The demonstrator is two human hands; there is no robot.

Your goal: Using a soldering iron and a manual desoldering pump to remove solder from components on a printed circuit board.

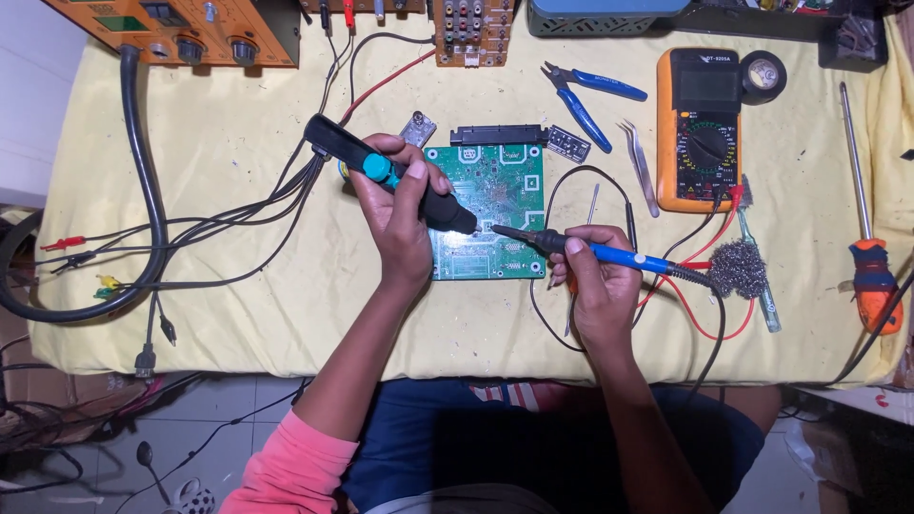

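Head cam | L hand (405,214) fingers wrapped round black suction pump (390,176), tip on green circuit board (490,214) | R hand (595,276) fingers pinching blue soldering iron (595,252), tip touching board | multimeter (700,128) near.

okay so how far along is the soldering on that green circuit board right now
Set up: the green circuit board lies flat on the yellow cloth, with the multimeter and blue pliers laid out beside it. In hand: the left hand holds a black suction tool and the right hand a blue soldering iron, both tips meeting at one spot on the board. Whether other joints are left is too small to tell.
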